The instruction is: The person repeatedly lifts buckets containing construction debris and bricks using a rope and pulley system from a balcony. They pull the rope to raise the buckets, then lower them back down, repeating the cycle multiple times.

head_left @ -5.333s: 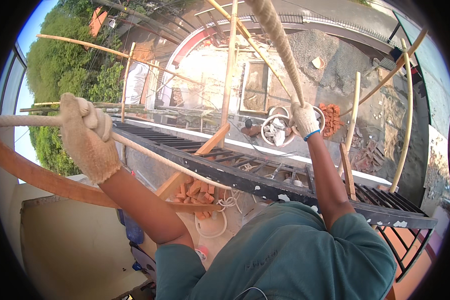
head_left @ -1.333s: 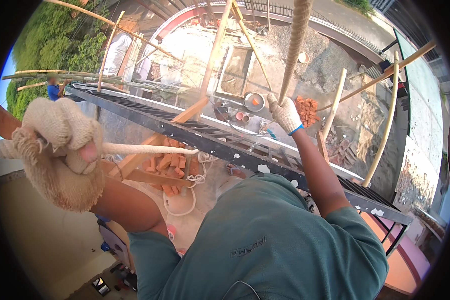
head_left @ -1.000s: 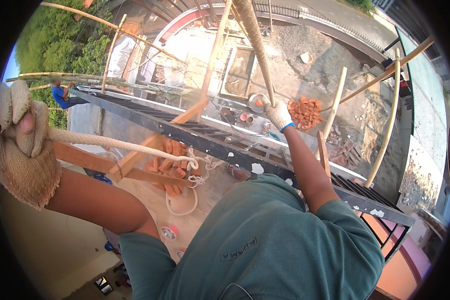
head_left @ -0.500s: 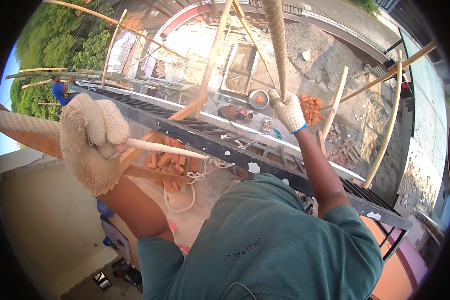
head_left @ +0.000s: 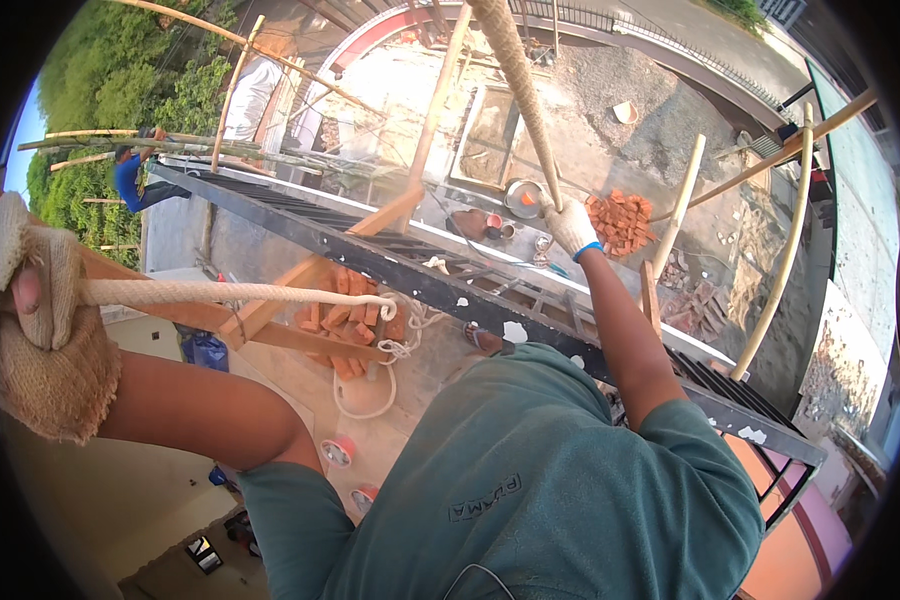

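A thick, cream-coloured twisted rope [head_left: 518, 80] is seen in two lengths, one at each hand; whether they are joined cannot be told. The upper length is slanted from the top edge down to the right hand [head_left: 570, 226], by which it is gripped in a closed fist, in a pale knitted glove with a blue cuff edge. The other length is clenched in the left hand [head_left: 38, 310], gloved in worn, dirty beige knit through which one bare fingertip is exposed, at the far left. From there it is stretched rightward across a brown wooden beam [head_left: 300, 262] to a bend above a heap of orange-red bricks [head_left: 345, 330], beside which loops of thinner white cord [head_left: 366, 412] are laid. Between the person and the yard below, a black metal railing with chipped paint [head_left: 430, 292] is set. Beneath the right hand, a round silver basin [head_left: 522, 187] and a second orange-red brick pile [head_left: 622, 222] are seen on the ground.
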`<state>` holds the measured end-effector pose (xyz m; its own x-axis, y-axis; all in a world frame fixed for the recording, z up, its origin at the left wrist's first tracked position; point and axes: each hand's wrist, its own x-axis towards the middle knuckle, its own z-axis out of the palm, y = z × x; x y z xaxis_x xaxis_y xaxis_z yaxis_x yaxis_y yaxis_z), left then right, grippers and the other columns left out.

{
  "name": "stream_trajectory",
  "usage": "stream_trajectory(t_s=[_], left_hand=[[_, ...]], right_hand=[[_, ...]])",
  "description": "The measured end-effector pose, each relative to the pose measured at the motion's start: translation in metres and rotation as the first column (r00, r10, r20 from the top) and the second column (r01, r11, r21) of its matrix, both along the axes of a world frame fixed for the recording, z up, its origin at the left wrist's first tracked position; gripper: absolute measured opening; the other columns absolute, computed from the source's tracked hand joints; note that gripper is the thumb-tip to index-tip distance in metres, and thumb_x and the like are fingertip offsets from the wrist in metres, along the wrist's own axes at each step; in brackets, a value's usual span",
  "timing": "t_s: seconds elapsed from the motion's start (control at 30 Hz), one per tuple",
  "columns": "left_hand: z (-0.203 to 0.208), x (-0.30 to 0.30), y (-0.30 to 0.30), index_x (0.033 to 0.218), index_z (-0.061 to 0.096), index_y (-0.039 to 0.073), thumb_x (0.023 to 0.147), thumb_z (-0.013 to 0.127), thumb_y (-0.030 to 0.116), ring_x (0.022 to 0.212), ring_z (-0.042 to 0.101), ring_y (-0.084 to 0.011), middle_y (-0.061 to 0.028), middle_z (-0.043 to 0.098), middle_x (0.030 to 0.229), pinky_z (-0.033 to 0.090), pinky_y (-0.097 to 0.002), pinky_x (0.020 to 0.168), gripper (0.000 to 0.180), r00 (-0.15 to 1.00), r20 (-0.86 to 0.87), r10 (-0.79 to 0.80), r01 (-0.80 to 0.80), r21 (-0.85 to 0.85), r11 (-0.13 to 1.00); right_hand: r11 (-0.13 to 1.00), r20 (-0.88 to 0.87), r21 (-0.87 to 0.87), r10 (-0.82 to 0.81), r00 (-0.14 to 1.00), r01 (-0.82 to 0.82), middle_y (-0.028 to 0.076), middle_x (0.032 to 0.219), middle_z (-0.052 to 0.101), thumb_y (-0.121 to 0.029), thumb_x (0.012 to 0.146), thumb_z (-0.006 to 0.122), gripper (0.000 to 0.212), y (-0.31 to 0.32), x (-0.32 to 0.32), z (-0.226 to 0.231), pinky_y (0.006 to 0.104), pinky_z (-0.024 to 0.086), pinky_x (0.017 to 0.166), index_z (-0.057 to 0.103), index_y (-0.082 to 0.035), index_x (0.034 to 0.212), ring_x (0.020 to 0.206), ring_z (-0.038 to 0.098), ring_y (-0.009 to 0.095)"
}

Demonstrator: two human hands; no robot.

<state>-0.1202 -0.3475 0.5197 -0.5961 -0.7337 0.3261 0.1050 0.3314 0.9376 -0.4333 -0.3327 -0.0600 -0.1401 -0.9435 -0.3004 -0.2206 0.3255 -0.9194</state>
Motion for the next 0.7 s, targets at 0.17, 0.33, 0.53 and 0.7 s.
stream_trajectory(t_s=[0.17, 0.33, 0.53, 0.7], left_hand=[[-0.110, -0.007, 0.042, 0.109, 0.056, 0.002, 0.100, 0.063, 0.030, 0.066, 0.058, -0.0194, -0.0127, 0.061, 0.091, 0.045, -0.0263, 0.053, 0.030, 0.655, -0.142, 0.742, -0.752, -0.030, 0.658], [-0.219, 0.010, 0.065, 0.085, 0.053, 0.008, 0.104, 0.058, 0.029, 0.053, 0.043, -0.0094, -0.0076, 0.057, 0.071, 0.027, -0.0225, 0.045, 0.029, 0.709, 0.280, 0.647, -0.703, 0.218, 0.677], [-0.365, 0.027, 0.121, 0.082, 0.061, 0.004, 0.105, 0.050, 0.022, 0.062, 0.049, -0.0072, -0.0013, 0.060, 0.070, 0.037, -0.0250, 0.056, 0.031, 0.558, 0.433, 0.708, -0.823, 0.173, 0.542], [-0.537, 0.065, 0.180, 0.088, 0.064, 0.002, 0.103, 0.050, 0.024, 0.068, 0.061, -0.0232, -0.0118, 0.062, 0.072, 0.049, -0.0387, 0.068, 0.031, 0.487, 0.680, 0.548, -0.743, -0.008, 0.670]], right_hand=[[0.955, -0.098, -0.209, -0.235, 0.967, 0.211, 0.015, 0.081, 0.071, -0.023, 0.094, 0.067, 0.024, -0.013, -0.003, 0.029, 0.0403, 0.053, 0.071, 0.074, -0.003, 0.104, 0.075, 0.070, 0.024], [0.866, 0.087, -0.356, -0.343, 0.935, 0.350, 0.011, 0.072, 0.067, -0.019, 0.093, 0.071, 0.021, -0.015, -0.022, 0.114, 0.0357, 0.050, 0.062, 0.074, 0.000, 0.100, 0.065, 0.065, 0.019], [0.784, -0.103, -0.587, -0.319, 0.942, 0.201, 0.013, 0.097, 0.070, -0.032, 0.088, 0.079, 0.047, 0.017, -0.019, 0.233, 0.0360, 0.054, 0.080, 0.067, 0.000, 0.120, 0.089, 0.067, 0.020], [0.288, 0.146, -0.938, -0.183, 0.972, 0.194, 0.021, 0.160, 0.034, -0.040, 0.091, 0.077, 0.097, 0.073, 0.046, 0.291, 0.0502, 0.025, 0.124, 0.021, -0.005, 0.161, 0.148, 0.037, 0.036]])
